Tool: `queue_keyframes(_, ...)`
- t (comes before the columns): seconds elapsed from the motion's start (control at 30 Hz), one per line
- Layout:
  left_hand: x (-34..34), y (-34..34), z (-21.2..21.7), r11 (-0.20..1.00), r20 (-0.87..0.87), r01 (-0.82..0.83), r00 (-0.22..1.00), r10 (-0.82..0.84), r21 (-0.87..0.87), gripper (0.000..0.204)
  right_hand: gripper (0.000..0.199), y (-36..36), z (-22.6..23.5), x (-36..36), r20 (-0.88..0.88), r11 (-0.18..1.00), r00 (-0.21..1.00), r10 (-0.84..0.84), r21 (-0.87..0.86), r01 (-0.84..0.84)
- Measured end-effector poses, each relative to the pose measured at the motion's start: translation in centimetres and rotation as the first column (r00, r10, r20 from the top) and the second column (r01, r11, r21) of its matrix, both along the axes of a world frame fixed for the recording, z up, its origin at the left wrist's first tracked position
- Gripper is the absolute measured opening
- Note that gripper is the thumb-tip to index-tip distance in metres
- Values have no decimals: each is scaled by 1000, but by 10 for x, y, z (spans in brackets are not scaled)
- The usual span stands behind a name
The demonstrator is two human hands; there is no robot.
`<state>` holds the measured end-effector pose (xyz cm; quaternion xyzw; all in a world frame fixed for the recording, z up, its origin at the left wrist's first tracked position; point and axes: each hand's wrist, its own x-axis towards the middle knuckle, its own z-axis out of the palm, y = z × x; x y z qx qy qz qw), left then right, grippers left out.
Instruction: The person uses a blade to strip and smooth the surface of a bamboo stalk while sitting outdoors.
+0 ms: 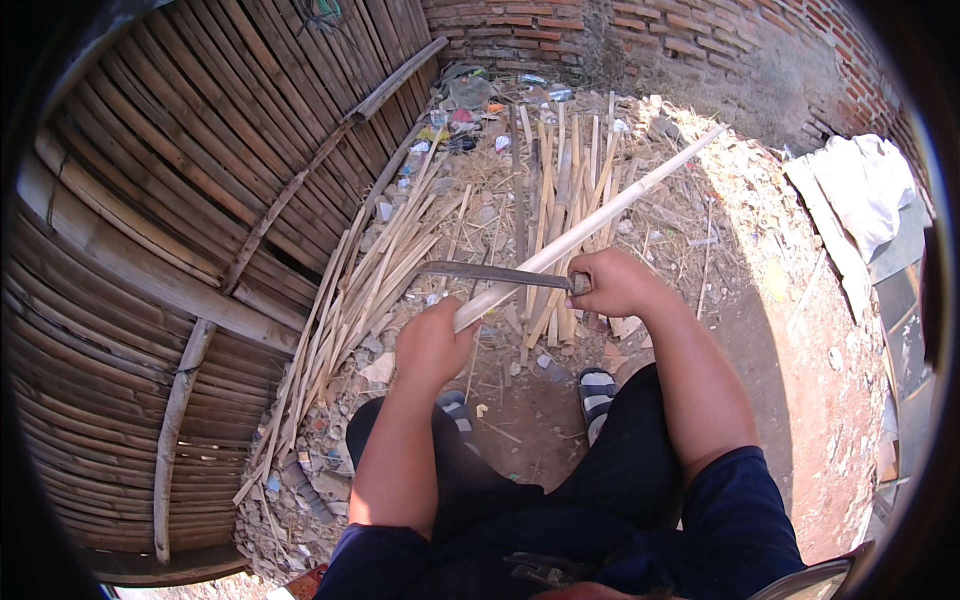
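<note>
In my left hand [432,342] I grip the lower end of a long pale bamboo strip [625,203]. It slants up and away to the right, toward the brick wall. My right hand [614,283] is wrapped round the handle of a machete [485,272]. Its dark blade points left and lies across the strip, a little beyond my left hand. The blade's tip curves slightly down. Most of the handle is hidden by my fingers.
Many split bamboo strips [562,200] lie on the littered ground ahead, with another heap [345,285] along the bamboo wall [190,130] at left. A brick wall [690,40] closes the far side. White cloth [860,185] hangs at right. My sandalled feet [597,395] stand below.
</note>
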<state>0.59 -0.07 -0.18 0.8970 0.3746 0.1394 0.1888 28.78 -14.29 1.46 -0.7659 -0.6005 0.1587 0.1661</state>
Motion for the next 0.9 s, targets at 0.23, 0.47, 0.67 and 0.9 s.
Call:
queue_keyframes(0.23, -1, 0, 1, 1000, 38, 2, 999, -2, 3, 28, 44, -8, -11, 34, -93, 981, 986, -142, 118, 152)
queue_keyframes(0.47, 0, 0, 0, 1000, 51, -5, 999, 4, 12, 28, 45, -15, 4, 34, -115, 958, 953, -279, 31, 284)
queue_keyframes(0.67, 0, 1, -1, 1000, 22, -1, 1000, 0, 17, 29, 40, 0, 0, 3, -15, 1000, 1000, -11, -1, 11)
queue_keyframes(0.9, 0, -1, 0, 1000, 55, 15, 998, -15, 1, 28, 44, -5, -6, 21, -104, 993, 991, -89, 65, 96)
